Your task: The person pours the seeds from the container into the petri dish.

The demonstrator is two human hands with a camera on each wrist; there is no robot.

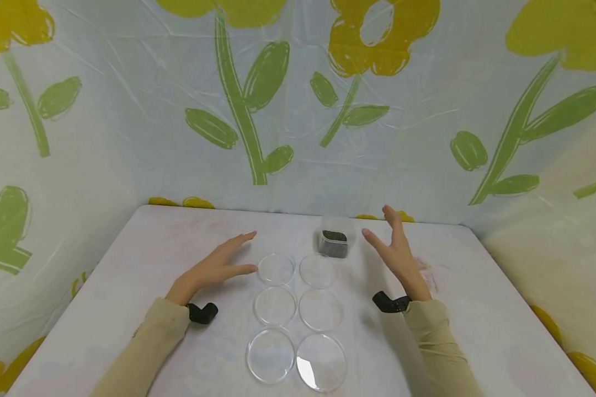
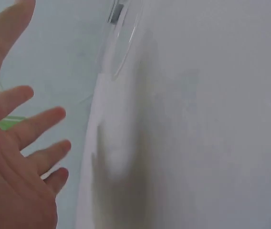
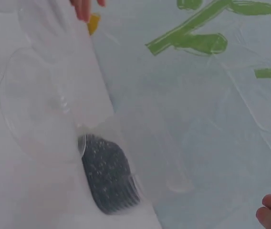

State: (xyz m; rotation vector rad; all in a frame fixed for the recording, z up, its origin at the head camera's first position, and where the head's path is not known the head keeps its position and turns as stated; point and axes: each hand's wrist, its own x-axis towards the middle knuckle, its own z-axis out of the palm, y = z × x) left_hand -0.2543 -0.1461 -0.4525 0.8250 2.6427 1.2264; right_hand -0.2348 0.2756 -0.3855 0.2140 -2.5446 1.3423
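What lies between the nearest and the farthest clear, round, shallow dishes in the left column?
One more clear, round, shallow dish lies between the nearest dish and the farthest dish; the head view shows it.

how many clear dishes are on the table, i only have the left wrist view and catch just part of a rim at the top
Observer: Six clear petri dishes, in two columns of three.
Operator: ok and over on the right
Observer: The right hand is raised and holds nothing.
Operator: anything past the far end of the dishes
Observer: A clear container of dark grains stands just beyond the right column.
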